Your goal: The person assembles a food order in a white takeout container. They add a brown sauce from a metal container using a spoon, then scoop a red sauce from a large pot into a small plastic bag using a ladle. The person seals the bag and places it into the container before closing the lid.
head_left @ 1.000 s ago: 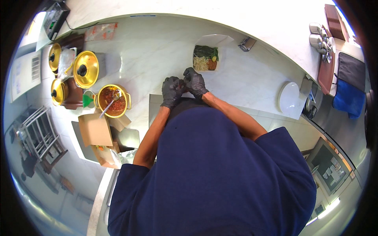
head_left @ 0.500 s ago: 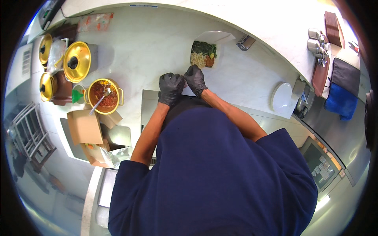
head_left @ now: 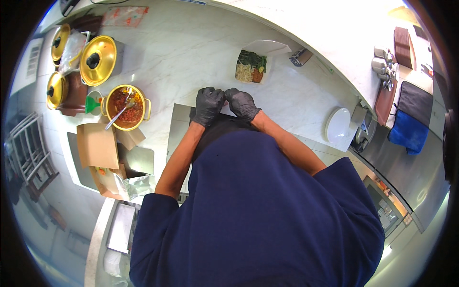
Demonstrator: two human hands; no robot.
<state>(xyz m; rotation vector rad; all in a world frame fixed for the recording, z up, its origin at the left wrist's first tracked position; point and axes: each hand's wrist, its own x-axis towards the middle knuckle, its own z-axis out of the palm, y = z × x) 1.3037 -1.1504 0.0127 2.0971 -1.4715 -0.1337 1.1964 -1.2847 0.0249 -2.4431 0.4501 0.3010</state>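
Observation:
My left hand, in a black glove, is curled closed at the counter's near edge. Close against it is my right hand, gloved the same way, its fingers pinched toward the left ones. What lies between the fingertips, if anything, is too small to make out. Just beyond them an open white takeaway box stands with its lid folded back. Inside are pale noodles or sprouts, dark leafy greens and a reddish-brown topping.
On the left, a yellow pot of red chunky sauce holds a spoon. Gold-lidded pots and a green funnel stand behind it. A cardboard box lies nearer. Rightward are a small carton and a white round lid.
Both hands stay closed by the near edge; the right has turned slightly and come down a little from the takeaway box. The whole view has shifted slightly.

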